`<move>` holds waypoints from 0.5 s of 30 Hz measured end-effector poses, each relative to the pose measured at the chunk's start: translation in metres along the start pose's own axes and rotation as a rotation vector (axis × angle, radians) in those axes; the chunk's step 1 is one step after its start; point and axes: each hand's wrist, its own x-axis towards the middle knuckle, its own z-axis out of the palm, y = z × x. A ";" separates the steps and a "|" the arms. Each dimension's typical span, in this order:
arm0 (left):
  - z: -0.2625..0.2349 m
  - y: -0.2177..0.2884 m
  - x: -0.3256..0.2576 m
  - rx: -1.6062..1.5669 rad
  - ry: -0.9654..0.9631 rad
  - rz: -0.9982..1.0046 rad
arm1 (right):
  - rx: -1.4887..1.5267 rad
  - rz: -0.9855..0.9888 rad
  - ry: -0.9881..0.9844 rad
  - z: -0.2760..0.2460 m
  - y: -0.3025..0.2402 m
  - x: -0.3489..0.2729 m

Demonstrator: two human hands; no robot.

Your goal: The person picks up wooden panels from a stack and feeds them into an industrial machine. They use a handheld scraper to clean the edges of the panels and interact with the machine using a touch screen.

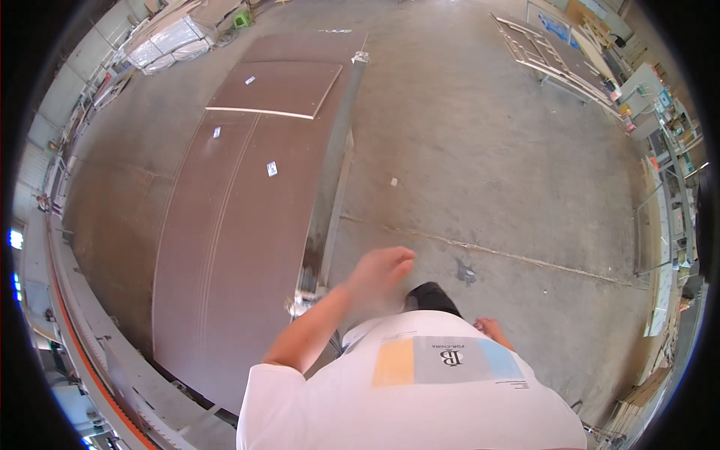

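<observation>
My left hand [381, 271] is raised in front of my body, just right of the near end of a long brown panel table. Its fingers are curled in, slightly blurred, and no object shows in them. Low on my right side, my right hand [492, 330] is partly covered by my white shirt [420, 405]; how far its fingers are bent is unclear. The long brown panel [247, 225] lies to my left, with a smaller brown panel [277, 88] on its far part. Small white labels [271, 169] stick to the surface. Neither hand touches the panels.
A grey roller [334, 180] runs along the panel's right edge. Machine rail with an orange strip [82, 360] curves at far left. Wrapped stacks [169, 45] and a green stool [241, 18] stand at the back. A frame rack [555, 64] and shelving [664, 217] line the right.
</observation>
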 end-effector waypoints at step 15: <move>-0.245 -0.141 0.336 -0.331 0.813 -0.489 | 0.275 0.072 -0.019 -0.252 -0.283 0.318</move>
